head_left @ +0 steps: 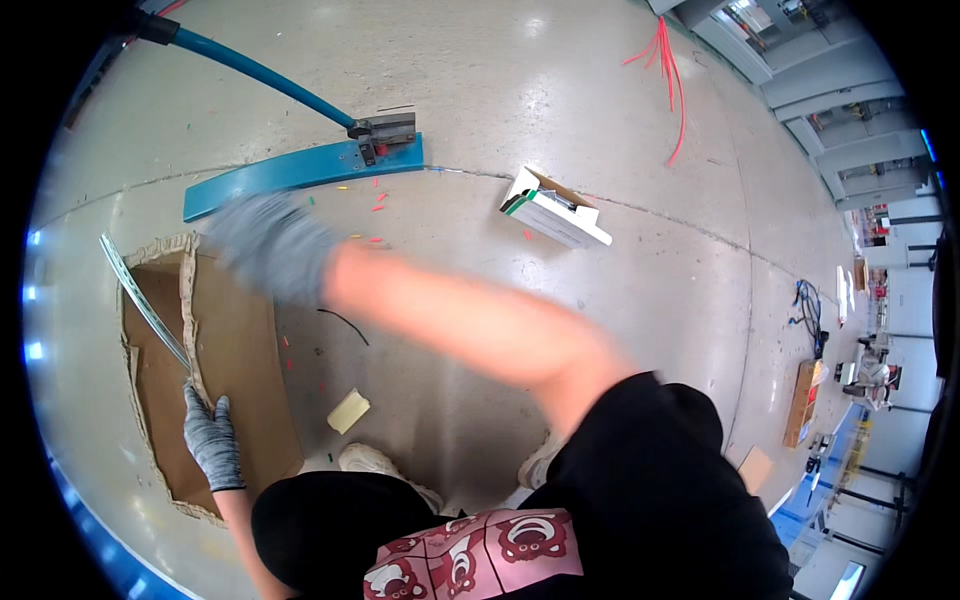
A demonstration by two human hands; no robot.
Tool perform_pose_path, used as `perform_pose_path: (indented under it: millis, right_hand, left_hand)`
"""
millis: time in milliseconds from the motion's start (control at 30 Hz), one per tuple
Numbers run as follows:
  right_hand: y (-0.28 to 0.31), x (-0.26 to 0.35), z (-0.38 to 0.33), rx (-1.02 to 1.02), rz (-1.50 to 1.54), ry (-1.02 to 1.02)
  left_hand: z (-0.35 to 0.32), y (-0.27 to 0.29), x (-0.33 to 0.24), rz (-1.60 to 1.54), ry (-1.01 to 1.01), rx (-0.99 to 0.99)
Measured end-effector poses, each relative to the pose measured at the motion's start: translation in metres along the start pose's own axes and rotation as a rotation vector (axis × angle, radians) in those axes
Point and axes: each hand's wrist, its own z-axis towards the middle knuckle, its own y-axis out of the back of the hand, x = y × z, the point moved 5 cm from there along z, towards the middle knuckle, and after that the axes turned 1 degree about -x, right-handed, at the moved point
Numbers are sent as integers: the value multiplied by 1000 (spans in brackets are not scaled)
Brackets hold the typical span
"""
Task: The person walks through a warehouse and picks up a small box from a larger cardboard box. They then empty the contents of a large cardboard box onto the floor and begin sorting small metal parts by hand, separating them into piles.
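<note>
- Left hand point(212, 440), in a grey glove, is gripping the lower end of a thin metal strip point(140, 295), fingers curled shut around it, right at the torn edge of the cardboard box point(240, 370).
- The strip is angling up and to the left over the open box.
- Right hand point(268, 245), also gloved, is stretching out over the floor near the box's far corner; it's blurry, so can't tell how open the fingers are.
- The right forearm is blocking a chunk of the floor.
- Just past it, a blue lever cutter point(300, 170) with a long handle is lying flat.
- A small white box point(553, 210) is sitting open further right, red wires point(668, 70) well beyond.
- A yellowish scrap point(348, 411) is lying near the shoes.
</note>
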Motion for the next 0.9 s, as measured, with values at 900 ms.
perform_pose_path:
  millis: [900]
  right_hand:
    - [119,-276,-535,-167,-30,-1699]
  left_hand:
    - [7,-28,-12,169,-52,72]
